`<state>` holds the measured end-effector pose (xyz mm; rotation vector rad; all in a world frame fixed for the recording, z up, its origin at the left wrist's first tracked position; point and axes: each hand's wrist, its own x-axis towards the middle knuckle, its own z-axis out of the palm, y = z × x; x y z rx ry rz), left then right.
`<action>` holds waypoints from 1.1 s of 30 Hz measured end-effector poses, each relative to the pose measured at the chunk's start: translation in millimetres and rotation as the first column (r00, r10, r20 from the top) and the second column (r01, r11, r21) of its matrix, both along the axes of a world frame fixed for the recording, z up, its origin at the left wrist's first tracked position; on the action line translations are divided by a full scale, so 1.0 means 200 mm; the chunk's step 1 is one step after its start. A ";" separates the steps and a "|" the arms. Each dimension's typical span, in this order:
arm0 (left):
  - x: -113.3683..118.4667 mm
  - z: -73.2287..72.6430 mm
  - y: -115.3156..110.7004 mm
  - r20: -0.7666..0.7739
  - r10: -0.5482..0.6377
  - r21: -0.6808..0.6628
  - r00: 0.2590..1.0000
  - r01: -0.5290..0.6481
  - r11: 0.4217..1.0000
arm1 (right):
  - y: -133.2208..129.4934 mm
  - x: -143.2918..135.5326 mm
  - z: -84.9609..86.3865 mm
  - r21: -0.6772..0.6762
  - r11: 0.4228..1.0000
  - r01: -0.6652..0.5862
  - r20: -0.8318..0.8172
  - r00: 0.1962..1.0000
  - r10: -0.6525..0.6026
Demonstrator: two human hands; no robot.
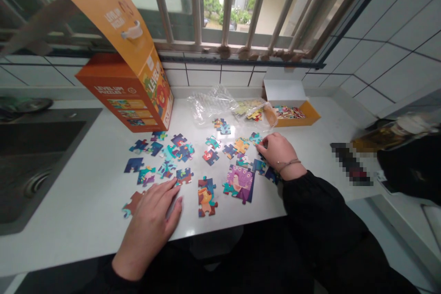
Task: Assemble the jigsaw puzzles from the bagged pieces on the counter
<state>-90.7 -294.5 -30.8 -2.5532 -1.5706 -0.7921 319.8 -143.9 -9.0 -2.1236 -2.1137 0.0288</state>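
Note:
Loose jigsaw pieces lie scattered over the white counter. My left hand (153, 220) rests on the counter at the front left, fingers apart, beside a brown piece (133, 203) and a blue-brown piece (184, 175). At the right of the pieces, my right hand (278, 151) has its thumb and fingers closed at the edge of a teal piece (255, 138); what is between the fingertips is hidden. A joined purple peacock section (239, 183) and a joined section with a yellow dog (206, 196) lie between my hands.
An orange puzzle box (127, 96) stands open at the back left, by a sink (44, 161). Clear plastic bags (213, 104) and a small yellow box (299, 119) of pieces lie at the back. Bottles and a pixelated object (351, 164) are at the right.

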 end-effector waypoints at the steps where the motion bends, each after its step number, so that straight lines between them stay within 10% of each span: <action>1: 0.00 0.00 0.00 0.001 -0.001 -0.002 1.000 0.001 1.000 | 0.00 0.00 0.00 0.006 1.000 -0.009 -0.006 1.000 0.009; 14: 0.01 0.02 0.00 -0.003 -0.005 0.025 1.000 0.005 1.000 | -0.18 0.10 0.01 0.040 0.997 0.064 -0.655 0.756 -0.022; 21: 0.00 0.01 0.00 -0.016 0.001 0.017 1.000 -0.001 1.000 | -0.28 0.13 0.06 0.037 0.993 0.113 -0.729 0.683 -0.050; 29: 0.10 0.12 -0.11 0.306 -0.031 -0.146 0.952 0.080 0.986 | -0.53 -0.34 0.15 -0.134 0.911 -0.390 -0.938 0.346 0.010; 33: 0.26 0.19 -0.20 0.624 0.197 -0.530 0.756 0.225 0.818 | -0.66 -0.60 0.18 -0.050 0.847 -0.529 -0.912 0.370 0.177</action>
